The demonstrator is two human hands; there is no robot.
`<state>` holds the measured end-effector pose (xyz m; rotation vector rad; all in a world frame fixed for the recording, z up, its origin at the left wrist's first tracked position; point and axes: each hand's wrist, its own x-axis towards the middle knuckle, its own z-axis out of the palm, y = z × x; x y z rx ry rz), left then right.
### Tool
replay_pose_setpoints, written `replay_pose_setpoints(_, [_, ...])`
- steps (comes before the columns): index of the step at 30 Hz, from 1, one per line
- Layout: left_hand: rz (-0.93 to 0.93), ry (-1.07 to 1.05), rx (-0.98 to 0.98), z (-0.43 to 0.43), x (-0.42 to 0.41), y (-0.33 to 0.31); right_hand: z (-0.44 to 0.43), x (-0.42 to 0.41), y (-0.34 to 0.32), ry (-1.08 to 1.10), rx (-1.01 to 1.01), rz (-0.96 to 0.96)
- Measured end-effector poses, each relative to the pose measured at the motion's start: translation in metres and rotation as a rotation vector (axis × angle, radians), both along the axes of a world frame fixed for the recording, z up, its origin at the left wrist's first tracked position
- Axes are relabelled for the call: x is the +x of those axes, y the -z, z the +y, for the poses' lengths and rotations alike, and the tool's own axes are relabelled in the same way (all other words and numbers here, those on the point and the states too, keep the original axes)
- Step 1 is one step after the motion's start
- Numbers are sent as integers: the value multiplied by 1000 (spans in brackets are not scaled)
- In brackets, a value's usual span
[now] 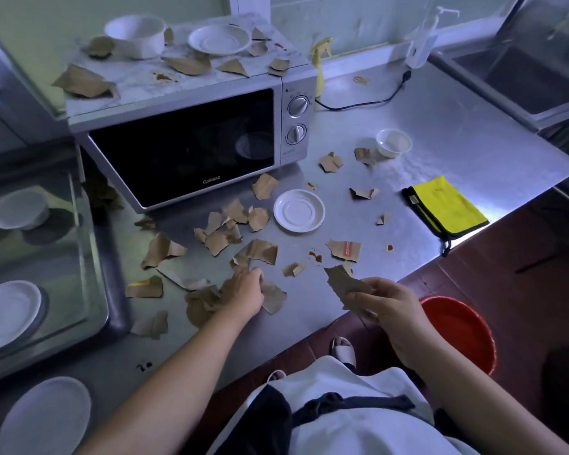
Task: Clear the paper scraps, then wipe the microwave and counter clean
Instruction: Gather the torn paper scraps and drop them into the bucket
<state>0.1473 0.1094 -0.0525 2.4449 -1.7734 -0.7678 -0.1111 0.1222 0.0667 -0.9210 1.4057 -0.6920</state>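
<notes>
Steel counter [440, 133], dim kitchen, sink at the far right corner. Microwave [191, 133] at the back left of the counter; brown paper scraps [224, 234] scattered over its top and across the counter in front of it, thickest toward the near edge. Reddish sauce spots [315, 256] near the front edge. Yellow cloth [447, 205] folded at the right edge, untouched. White saucer [299, 210] mid-counter, small bowl [393, 142] behind it. Red bucket [457, 333] on the floor just below the near edge.

Left hand [243, 290] down on a heap of scraps at the near edge, fingers curled over them, apparently gathering. Right hand [385, 307] pinching one large scrap [345, 287], lifted off the counter above the edge.

Step in hand, judged: scrap clearing, early. Best done by raking scraps toward the near edge into one pile, then dropping handfuls into the bucket; avoid dragging paper through the sauce. Microwave top yet to be cleared before wiping.
</notes>
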Motion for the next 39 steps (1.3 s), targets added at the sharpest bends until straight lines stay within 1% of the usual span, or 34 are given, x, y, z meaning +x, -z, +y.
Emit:
replay_pose_setpoints(6, [65, -60, -19, 3, 4, 6, -1, 15, -6, -63, -20, 7])
replay_pose_setpoints(8, [116, -93, -22, 6, 5, 7, -1, 15, -6, -72, -25, 10])
replay_pose_setpoints(11, [309, -173, -64, 10, 4, 0, -2, 14, -5, -115, -48, 46])
replay_pose_setpoints(15, [634, -193, -128, 15, -4, -35, -3, 17, -7, -215, -77, 51])
replay_pose_setpoints(18, [897, -124, -111, 21, -14, -67, -3, 23, -5, -254, -119, 57])
replay_pose_setpoints(21, [1050, -25, -67, 25, -24, -88, -5, 26, -6, -311, -189, 76])
replay_pose_setpoints(23, [1073, 37, -62, 27, -26, -97, -8, 26, -8, -357, -228, 97])
replay_pose_setpoints(27, [1041, 94, -54, 32, -25, -104, -13, 24, -11, -433, -291, 184])
replay_pose_setpoints(31, [1041, 103, -58, 34, -22, -107, -14, 27, -16, -454, -363, 253])
replay_pose_setpoints(35, [1028, 63, -86, 31, -20, -109, -15, 30, -19, -442, -494, 372])
replay_pose_setpoints(37, [1024, 26, -93, 28, -22, -109, -15, 28, -22, -427, -518, 318])
replay_pose_setpoints(39, [1045, 13, -106, 25, -25, -110, -16, 25, -24, -420, -483, 233])
